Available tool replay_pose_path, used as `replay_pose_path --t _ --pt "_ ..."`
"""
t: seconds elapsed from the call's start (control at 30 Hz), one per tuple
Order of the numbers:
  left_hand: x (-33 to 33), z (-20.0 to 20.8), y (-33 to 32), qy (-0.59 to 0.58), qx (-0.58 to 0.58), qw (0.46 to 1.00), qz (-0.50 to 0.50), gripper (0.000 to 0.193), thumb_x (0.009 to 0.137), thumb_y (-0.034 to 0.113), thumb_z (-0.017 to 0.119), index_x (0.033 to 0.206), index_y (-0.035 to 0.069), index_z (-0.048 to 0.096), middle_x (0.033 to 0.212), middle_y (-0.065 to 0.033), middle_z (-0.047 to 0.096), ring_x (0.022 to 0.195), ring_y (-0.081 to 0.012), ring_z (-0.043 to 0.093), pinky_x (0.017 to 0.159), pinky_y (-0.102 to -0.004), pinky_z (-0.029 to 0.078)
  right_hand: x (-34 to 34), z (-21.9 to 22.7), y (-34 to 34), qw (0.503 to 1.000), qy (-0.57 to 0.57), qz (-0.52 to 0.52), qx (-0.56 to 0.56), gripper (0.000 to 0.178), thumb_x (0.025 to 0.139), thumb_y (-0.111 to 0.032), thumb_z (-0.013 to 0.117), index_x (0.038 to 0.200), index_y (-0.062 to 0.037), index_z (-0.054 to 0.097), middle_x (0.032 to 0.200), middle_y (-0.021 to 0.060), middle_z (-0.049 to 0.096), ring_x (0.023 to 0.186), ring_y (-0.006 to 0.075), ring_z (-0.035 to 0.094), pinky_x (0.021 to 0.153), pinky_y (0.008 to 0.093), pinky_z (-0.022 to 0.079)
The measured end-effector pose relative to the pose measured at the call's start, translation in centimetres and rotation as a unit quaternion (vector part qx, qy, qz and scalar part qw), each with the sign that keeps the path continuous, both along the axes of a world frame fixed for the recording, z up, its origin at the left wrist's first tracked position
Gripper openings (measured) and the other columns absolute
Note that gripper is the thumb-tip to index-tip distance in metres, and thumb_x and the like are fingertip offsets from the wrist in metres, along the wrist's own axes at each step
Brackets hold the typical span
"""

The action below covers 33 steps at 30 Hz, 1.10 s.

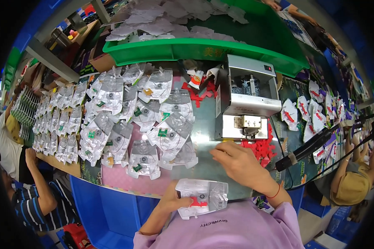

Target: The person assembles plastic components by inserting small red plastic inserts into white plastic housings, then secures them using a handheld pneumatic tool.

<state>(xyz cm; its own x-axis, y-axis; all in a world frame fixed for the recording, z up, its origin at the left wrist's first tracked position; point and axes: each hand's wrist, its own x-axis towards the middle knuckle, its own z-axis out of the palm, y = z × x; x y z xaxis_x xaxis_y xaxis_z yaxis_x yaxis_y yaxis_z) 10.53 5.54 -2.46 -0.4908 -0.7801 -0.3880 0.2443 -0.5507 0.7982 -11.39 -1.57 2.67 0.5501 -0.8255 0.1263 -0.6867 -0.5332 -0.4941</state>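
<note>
My left hand (pixel 172 200) grips a clear plastic housing (pixel 214 195) close to my body, thumb pressed beside a flat red plastic part (pixel 198 202) on it. A round dark component sits just above that red part. My right hand (pixel 241 164) is over the table in front of the silver screw feeder (pixel 250 101). Its fingertips are drawn together; whatever they may hold is too small to make out. Loose red plastic parts (pixel 262 149) lie in a heap between this hand and the feeder. Left of it are several more clear housings (pixel 170 135) with small green circuit boards and thin wires.
A long green bin (pixel 162 49) with clear plastic pieces stands along the back. To the right lie white pieces with red parts (pixel 289 114), behind a black tool with a cable (pixel 303 151). A blue crate (pixel 112 211) is below the table's left edge. Other people work at both sides.
</note>
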Motion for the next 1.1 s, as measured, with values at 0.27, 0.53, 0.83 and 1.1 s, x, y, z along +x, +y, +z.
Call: replay_pose_path --t 0.27,0.53,0.83,1.1 --pt "-0.1 0.7 -0.4 0.000 0.009 0.999 -0.046 0.054 0.054 0.008 0.059 0.106 -0.008 0.053 0.091 -0.0084 0.060 0.079 -0.0127 0.057 0.069 -0.0250 0.044 3.7 3.0 -6.0 0.951 0.268 0.084 -0.130 0.039 0.066 -0.006 0.054 0.104 0.0032 0.051 0.103 0.0178 0.051 0.097 0.0292 0.050 0.079 0.0317 0.045" --pt "-0.5 0.3 0.0 0.019 0.006 0.999 -0.044 0.049 0.060 0.005 0.057 0.108 -0.005 0.051 0.083 -0.0043 0.058 0.068 -0.0086 0.052 0.058 -0.0223 0.041 7.7 -1.4 -10.1 0.844 0.519 -0.016 -0.138 0.048 0.077 -0.017 0.049 0.122 0.0012 0.042 0.118 0.0248 0.046 0.109 0.0449 0.043 0.085 0.0455 0.038" --pt "0.1 0.4 -0.1 0.029 -0.032 0.998 -0.044 0.046 0.064 0.004 0.054 0.109 -0.003 0.051 0.078 -0.0004 0.055 0.063 -0.0049 0.048 0.052 -0.0201 0.039 6.8 -3.5 -14.1 0.853 0.518 -0.058 -0.026 0.057 0.082 -0.013 0.042 0.135 -0.0232 0.024 0.121 0.0303 0.040 0.110 0.0460 0.041 0.087 0.0485 0.036" --pt "0.3 0.4 -0.1 0.028 -0.022 0.998 -0.057 0.047 0.064 0.005 0.054 0.110 -0.002 0.051 0.081 -0.0002 0.055 0.067 -0.0050 0.048 0.055 -0.0203 0.039 5.8 -3.7 -13.5 0.903 0.428 -0.004 0.031 0.067 0.072 -0.004 0.052 0.131 0.0038 0.022 0.105 0.0303 0.050 0.096 0.0391 0.052 0.081 0.0408 0.044"
